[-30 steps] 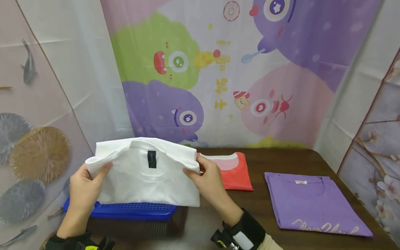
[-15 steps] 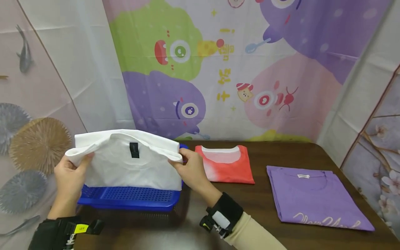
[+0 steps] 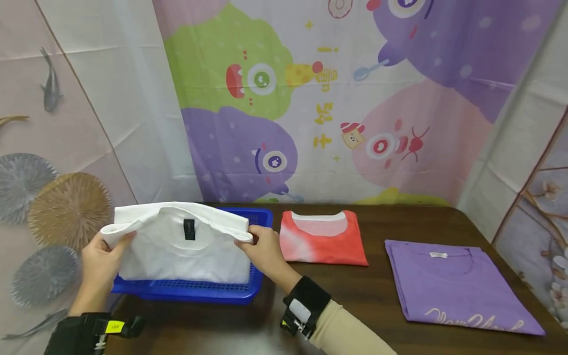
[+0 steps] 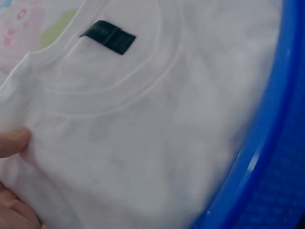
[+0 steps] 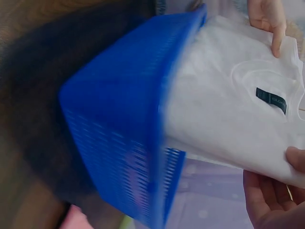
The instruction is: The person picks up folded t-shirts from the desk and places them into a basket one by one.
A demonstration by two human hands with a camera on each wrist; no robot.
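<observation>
A folded white T-shirt (image 3: 177,261) with a black neck label hangs between my hands, collar side up. My left hand (image 3: 99,261) pinches its left upper corner, thumb on the front. At the right upper corner my right hand (image 3: 268,254) pinches it the same way, with the thumb (image 5: 296,157) on the front in the right wrist view. The shirt's lower part is at the opening of a blue plastic basket (image 3: 199,294), just inside its near rim. Whether the shirt touches the basket floor is hidden.
Right of the basket lies a folded red and white shirt (image 3: 326,246) on the dark wooden table (image 3: 355,315). A folded purple T-shirt (image 3: 452,286) lies farther right. Printed cloths (image 3: 324,172) hang behind the table and at both sides.
Both hands have carried the white T-shirt to the left and over the basket, then lower. More of the basket and the red shirt now shows. The head view has shifted slightly.
</observation>
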